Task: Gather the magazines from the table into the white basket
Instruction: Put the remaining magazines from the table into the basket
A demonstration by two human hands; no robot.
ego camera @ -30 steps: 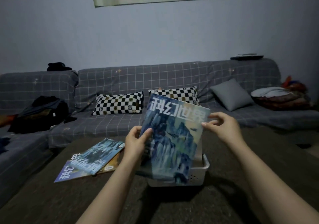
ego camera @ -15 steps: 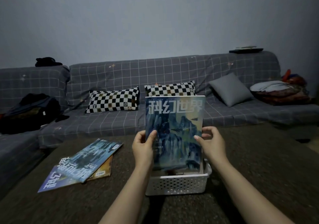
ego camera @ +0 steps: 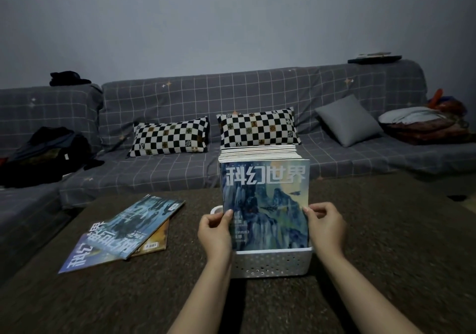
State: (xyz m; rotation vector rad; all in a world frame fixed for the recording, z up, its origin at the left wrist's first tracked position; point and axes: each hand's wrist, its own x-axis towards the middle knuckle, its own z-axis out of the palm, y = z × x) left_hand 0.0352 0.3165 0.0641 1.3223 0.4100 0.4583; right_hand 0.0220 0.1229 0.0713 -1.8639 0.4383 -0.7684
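Where hands (ego camera: 215, 233) grip, basket (ego camera: 270, 264) hides the magazine's (ego camera: 265, 199) foot.

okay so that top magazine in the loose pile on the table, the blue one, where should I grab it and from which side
Take the blue top magazine by its right long edge, coming in from the basket side. It lies flat and slanted across the two magazines under it, and that edge overhangs the orange one, so fingers can probably slip beneath there. The left hand is nearest, though both hands now hold the upright magazine.
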